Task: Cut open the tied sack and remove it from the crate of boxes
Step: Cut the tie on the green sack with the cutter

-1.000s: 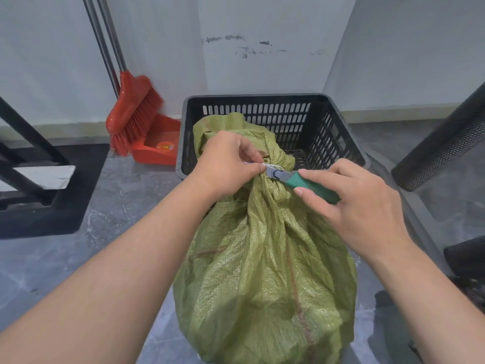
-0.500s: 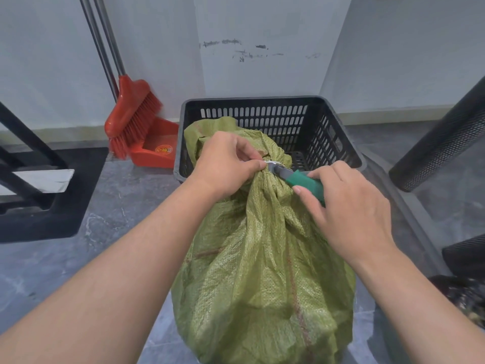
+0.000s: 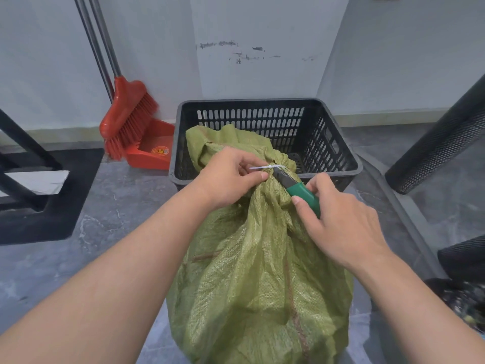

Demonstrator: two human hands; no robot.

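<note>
A bulging green woven sack (image 3: 257,279) stands on the floor in front of me, its neck gathered and bound by a white zip tie (image 3: 266,167). My left hand (image 3: 231,177) grips the gathered neck just below the tie. My right hand (image 3: 338,219) holds a green-handled utility knife (image 3: 299,191), with the blade end set against the neck right at the tie. Behind the sack sits a black slotted plastic crate (image 3: 328,143); the sack's loose top flap leans over its front rim. What the sack holds is hidden.
A red broom (image 3: 126,119) and red dustpan (image 3: 154,151) lean on the wall at the left of the crate. A black frame (image 3: 34,195) stands far left. A black mesh post (image 3: 441,143) slants at the right. Grey stone floor lies around.
The white zip tie's tail has come into view beside my left fingers. My right hand has slid the knife slightly down and closer to the sack's neck.
</note>
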